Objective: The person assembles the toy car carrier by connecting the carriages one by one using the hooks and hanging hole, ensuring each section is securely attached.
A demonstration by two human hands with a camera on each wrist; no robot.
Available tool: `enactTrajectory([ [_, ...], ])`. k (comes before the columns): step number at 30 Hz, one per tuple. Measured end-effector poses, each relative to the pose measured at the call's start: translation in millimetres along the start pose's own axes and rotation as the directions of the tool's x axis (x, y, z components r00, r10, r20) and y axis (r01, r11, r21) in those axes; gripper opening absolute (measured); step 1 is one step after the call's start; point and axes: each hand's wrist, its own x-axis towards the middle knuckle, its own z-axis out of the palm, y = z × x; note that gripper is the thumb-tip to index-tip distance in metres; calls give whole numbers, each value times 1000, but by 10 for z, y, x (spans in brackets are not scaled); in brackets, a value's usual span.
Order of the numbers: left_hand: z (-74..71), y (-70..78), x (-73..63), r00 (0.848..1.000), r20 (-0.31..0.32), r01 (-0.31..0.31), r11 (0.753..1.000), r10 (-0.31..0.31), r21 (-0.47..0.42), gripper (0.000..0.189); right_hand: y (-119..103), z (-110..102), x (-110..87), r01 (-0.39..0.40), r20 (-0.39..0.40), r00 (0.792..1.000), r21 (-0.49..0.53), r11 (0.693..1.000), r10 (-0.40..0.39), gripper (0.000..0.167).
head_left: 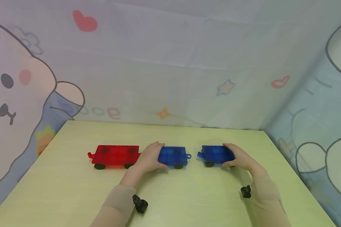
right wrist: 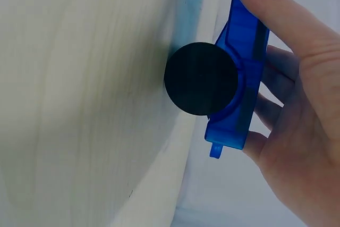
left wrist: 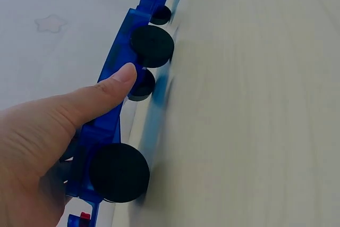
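Three see-through toy wagons with black wheels stand in a row on the table. My left hand (head_left: 151, 159) grips the middle blue wagon (head_left: 173, 155) over its left part, the thumb along its near side. From its right end a blue ring (head_left: 188, 156) sticks out toward the other blue wagon (head_left: 214, 153), a short gap away. My right hand (head_left: 240, 158) holds that second wagon by its right part, thumb in front and fingers behind. Left of my left hand sits the red wagon (head_left: 117, 154); its right end, beside the middle wagon, is partly hidden by the hand.
The pale wooden table (head_left: 187, 195) runs back to a printed cloth backdrop (head_left: 159, 78). A hook (head_left: 90, 155) juts from the red wagon's left end. Small black cameras sit on my left wrist (head_left: 140, 205) and right wrist (head_left: 246, 191).
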Motion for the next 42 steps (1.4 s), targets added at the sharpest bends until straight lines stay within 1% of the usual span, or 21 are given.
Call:
enactTrajectory([
  [7,13,-3,-13,1000,-10,0,999,-1,-45,94,-75,15,-31,-23,2,1000,17,1000,23,92],
  [18,41,5,-35,999,-35,13,997,-15,-74,90,-122,62,-23,-17,7,1000,26,1000,17,91],
  [24,38,-14,-53,999,-51,1,998,-5,-70,87,-157,82,-24,-17,17,1000,22,1000,16,91],
  [30,24,-17,-63,999,-53,3,997,-8,-83,86,-192,78,-36,-21,30,999,16,1000,21,91],
  [37,22,-20,-62,999,-46,14,997,-18,-79,86,-224,89,-41,-9,30,1000,18,1000,9,91],
  [42,14,-9,-73,999,-51,13,996,-17,-86,85,-232,105,-49,-18,30,999,17,1000,17,90],
])
